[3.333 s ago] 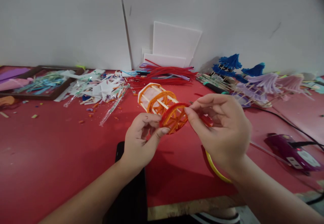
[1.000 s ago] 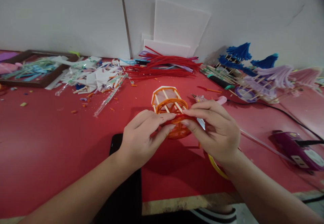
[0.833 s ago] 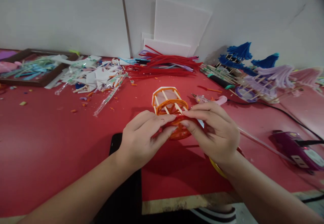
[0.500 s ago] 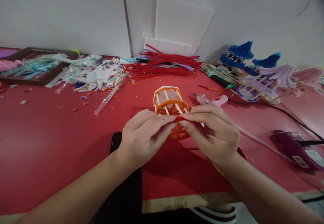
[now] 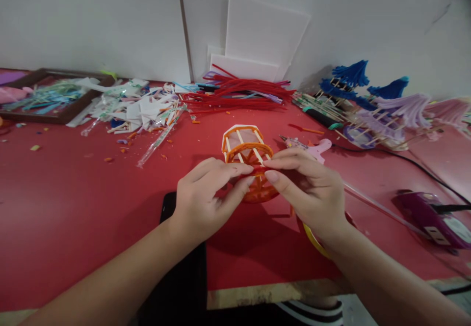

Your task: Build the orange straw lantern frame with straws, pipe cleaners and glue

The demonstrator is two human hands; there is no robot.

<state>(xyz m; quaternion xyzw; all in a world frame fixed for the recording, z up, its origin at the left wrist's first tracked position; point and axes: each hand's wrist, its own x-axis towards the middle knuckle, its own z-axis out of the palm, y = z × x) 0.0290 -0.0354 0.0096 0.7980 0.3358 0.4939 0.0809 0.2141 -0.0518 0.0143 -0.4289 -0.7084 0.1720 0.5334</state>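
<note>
Between my two hands is a small round frame (image 5: 250,147) of orange rings joined by pale wooden sticks, with a white-edged base at its far end. A short red strip (image 5: 259,171), looking like pipe cleaner, crosses its near part. My left hand (image 5: 206,196) is closed, thumb and forefinger pinching the strip's left end. Closed around the right end, my right hand (image 5: 312,191) has its thumb below and fingertips on top. The fingers hide parts of the near orange ring.
A pink glue gun (image 5: 319,150) lies behind my right hand. Red pipe cleaners (image 5: 239,95) are piled at the back. Blue and lilac roofed models (image 5: 390,105) stand right, near a purple device (image 5: 434,218). Scraps (image 5: 143,110) lie left; a yellow-edged roll (image 5: 314,240) sits under my right wrist.
My right hand has shifted slightly left and its thumb has straightened along the strip. More of the red strip shows between the fingertips. The frame has barely moved.
</note>
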